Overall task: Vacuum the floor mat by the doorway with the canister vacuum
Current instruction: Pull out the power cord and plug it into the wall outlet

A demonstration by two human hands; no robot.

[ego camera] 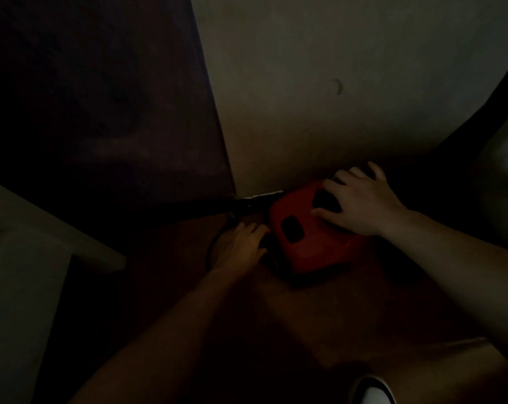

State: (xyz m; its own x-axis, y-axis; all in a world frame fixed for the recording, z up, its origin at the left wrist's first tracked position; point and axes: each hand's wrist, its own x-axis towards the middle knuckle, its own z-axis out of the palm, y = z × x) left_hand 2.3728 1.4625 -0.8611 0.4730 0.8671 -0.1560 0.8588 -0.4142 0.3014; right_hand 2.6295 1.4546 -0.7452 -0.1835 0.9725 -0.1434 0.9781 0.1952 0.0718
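The scene is very dim. Nearest the camera, at the bottom edge, the pale toe of a shoe [373, 390] with a dark rim shows on the brownish floor [319, 322]. Two bare forearms reach forward from the lower corners toward the middle of the view.

The left hand [241, 247] lies low beside the left side of the red canister vacuum [311, 237], its fingers stretched toward the dark gap at the vacuum's edge; whether they pinch anything there cannot be told in the shadow. A thin dark curved line, perhaps a cord, arcs just left of that hand, too faint to identify.

The right hand [357, 199] rests on top of the vacuum with fingers spread wide, the thumb by one dark opening in the red shell and the fingertips over the far edge; it presses flat and does not close around anything. A second dark rounded opening sits lower on the shell.

The vacuum sits on the floor at the foot of a pale wall [334, 83]. A dark tube [218, 205] runs leftward from its far end. Beyond, a dark panel [101, 97] fills the upper left, and a pale ledge [43, 223] crosses the left side
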